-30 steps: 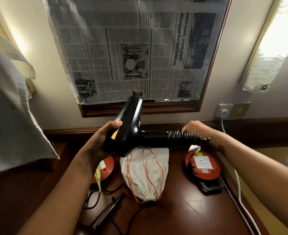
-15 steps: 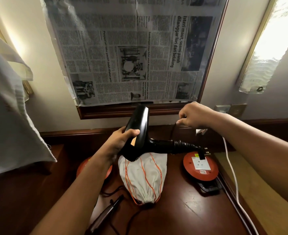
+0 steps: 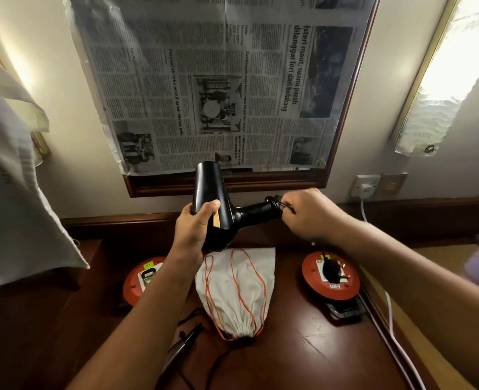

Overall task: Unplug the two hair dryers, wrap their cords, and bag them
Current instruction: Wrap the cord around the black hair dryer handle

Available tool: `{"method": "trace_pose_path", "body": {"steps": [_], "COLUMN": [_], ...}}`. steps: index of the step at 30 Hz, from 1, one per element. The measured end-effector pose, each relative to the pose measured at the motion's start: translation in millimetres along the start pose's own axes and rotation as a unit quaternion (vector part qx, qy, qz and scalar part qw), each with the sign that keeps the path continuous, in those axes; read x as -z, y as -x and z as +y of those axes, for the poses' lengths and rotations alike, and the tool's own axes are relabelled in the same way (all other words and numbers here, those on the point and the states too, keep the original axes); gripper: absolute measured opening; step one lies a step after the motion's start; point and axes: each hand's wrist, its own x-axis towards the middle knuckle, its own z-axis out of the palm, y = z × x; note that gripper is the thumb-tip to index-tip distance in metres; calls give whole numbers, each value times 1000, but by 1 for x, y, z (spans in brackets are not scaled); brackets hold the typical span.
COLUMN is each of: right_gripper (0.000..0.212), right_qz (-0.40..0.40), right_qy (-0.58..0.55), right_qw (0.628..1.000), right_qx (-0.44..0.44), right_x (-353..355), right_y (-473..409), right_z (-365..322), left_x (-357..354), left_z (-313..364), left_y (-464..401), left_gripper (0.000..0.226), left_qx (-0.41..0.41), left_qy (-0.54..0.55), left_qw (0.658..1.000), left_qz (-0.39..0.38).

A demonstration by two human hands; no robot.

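Note:
My left hand grips the body of a black hair dryer, nozzle pointing up, held above the table. Its handle points right, where my right hand pinches the black cord looped at the handle's end. The cord's plug lies or hangs over the right red reel; I cannot tell which. Under the dryer a white drawstring bag with orange cords lies on the table, its gathered mouth toward me.
Two red extension reels sit on the dark wooden table, one left, one right. A slim dark tool with a black lead lies near the front. A wall socket holds a white plug. Newspaper covers the mirror.
My right hand came down from above the handle to its end, still pinching the cord. The dryer rose and its nozzle swung more upright. The plug now sits over the right reel.

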Motion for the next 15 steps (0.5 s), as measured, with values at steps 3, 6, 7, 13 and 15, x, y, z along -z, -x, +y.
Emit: {"method": "trace_pose_path", "body": {"steps": [3, 6, 7, 13, 15], "right_gripper": [20, 28, 25, 17, 37], "right_qz": [-12, -18, -22, -88, -111], "right_qy": [-130, -280, -326, -517, -505], "right_qw": [991, 957, 942, 847, 849], "right_qx": [-37, -78, -83, -90, -105], "right_x": [-16, -35, -39, -57, -65], "right_y": [13, 24, 28, 37, 39], "right_z": [-7, -9, -10, -3, 0], "left_x": [3, 5, 6, 12, 14], "left_z": [3, 8, 9, 15, 18], "left_y": [0, 1, 2, 3, 3], "left_gripper": [53, 51, 47, 46, 41], "left_qx": [20, 55, 66, 80, 76], "left_qy": [60, 97, 105, 130, 136], "left_qw": [998, 994, 992, 986, 984], "left_qz": [3, -11, -18, -61, -82]}}
